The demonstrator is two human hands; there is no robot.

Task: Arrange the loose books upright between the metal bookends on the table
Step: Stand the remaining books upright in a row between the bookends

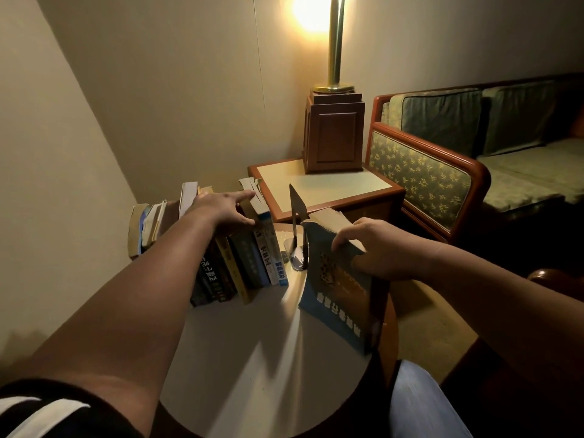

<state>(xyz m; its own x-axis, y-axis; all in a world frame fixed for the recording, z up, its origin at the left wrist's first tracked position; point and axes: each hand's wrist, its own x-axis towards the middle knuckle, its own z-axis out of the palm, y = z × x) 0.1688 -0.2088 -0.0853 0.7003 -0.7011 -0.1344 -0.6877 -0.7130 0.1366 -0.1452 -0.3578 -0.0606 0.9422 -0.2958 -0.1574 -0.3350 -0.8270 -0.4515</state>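
A row of upright books point(240, 263) stands on the round table point(252, 358), leaning slightly left. My left hand point(221, 207) lies flat on top of the row, fingers spread, pressing the books. A metal bookend point(297, 222) stands to the right of the row, with a gap between it and the last book. My right hand point(382, 248) grips a thick blue book point(341, 289) by its top edge, holding it tilted just right of the bookend, its lower edge at the table's right rim. The left bookend is hidden.
A square side table point(331, 188) with a wooden lamp base point(333, 134) stands behind the round table. A green patterned sofa point(442, 172) fills the right. Walls close in on the left and back. My knee in jeans point(420, 403) is at the lower right.
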